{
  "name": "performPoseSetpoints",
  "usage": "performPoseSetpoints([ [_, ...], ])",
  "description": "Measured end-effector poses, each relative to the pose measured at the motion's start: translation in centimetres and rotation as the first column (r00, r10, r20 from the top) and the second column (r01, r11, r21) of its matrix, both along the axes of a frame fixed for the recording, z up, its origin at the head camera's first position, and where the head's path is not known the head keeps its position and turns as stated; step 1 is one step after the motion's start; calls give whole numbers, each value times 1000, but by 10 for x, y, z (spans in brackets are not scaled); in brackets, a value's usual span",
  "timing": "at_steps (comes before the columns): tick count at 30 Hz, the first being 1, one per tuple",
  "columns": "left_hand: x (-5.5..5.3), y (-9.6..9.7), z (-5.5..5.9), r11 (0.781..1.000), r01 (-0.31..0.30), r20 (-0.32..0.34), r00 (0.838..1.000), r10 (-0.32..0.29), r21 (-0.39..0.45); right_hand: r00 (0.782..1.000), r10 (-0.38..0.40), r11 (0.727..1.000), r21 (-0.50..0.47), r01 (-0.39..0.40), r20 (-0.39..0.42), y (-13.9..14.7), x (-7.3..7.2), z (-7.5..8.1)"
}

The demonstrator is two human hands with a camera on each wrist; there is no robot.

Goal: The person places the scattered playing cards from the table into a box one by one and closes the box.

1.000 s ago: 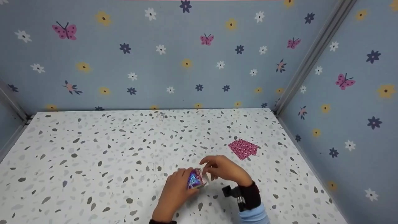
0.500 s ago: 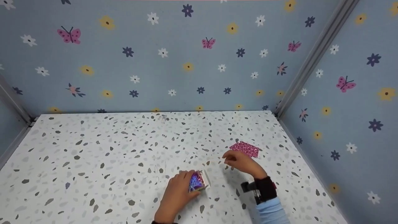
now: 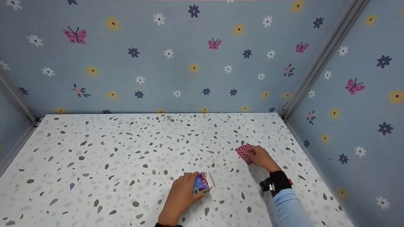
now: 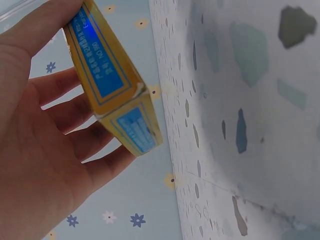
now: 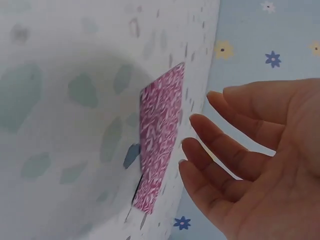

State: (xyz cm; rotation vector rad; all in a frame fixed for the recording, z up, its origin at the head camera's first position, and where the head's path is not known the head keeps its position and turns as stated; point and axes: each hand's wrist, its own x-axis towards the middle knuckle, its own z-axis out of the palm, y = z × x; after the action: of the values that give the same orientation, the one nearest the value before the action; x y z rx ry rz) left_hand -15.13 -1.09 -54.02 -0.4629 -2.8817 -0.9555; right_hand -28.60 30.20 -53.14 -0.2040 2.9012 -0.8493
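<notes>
My left hand [image 3: 180, 195] grips a small card box [image 3: 201, 183], thumb on one side and fingers on the other. From the head the box shows a shiny blue-purple face, a strip of pink at its right end and a raised white flap. Its yellow sides with blue printed labels [image 4: 102, 55] face the left wrist camera. At the right lie pink-and-white patterned cards [image 3: 242, 154], flat on the table. My right hand [image 3: 264, 157] hovers over them and covers their right part in the head view. Its loosely bent fingers [image 5: 212, 132] hold nothing and stand apart from the cards in the right wrist view.
The white speckled table [image 3: 110, 157] runs back to a blue wall [image 3: 176, 37] with flowers and butterflies. Another such wall [image 3: 363, 132] stands along the right edge, joined by a grey corner post [image 3: 322, 63].
My right hand has left the card box and moved right and away from me to the pink cards. The left hand stays round the box. The box's white flap now shows plainly.
</notes>
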Motion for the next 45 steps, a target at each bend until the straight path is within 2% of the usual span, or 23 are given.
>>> performPoseSetpoints([
  [5,1,-1,0,1000,0,1,1000,0,-4,996,-35,992,116,44,-78,17,-10,-9],
  [9,0,-2,0,1000,3,-3,1000,-3,-10,992,-97,974,199,112,-85,25,-14,-13],
  [14,0,-3,1,1000,-7,8,1000,7,4,992,-118,956,266,127,-52,28,-15,-15],
  [19,0,-3,1,1000,-11,-12,1000,11,2,988,-156,954,259,149,7,31,-13,-18],
  [24,1,-3,2,1000,-6,-24,1000,6,-4,985,-171,961,226,161,24,32,-11,-18],
  [32,1,-3,0,1000,-7,-21,1000,7,-2,967,-239,954,208,216,91,35,-9,-16],
  [45,1,-3,0,1000,3,-46,999,-4,-8,956,-286,944,190,270,62,43,-5,-12],
])
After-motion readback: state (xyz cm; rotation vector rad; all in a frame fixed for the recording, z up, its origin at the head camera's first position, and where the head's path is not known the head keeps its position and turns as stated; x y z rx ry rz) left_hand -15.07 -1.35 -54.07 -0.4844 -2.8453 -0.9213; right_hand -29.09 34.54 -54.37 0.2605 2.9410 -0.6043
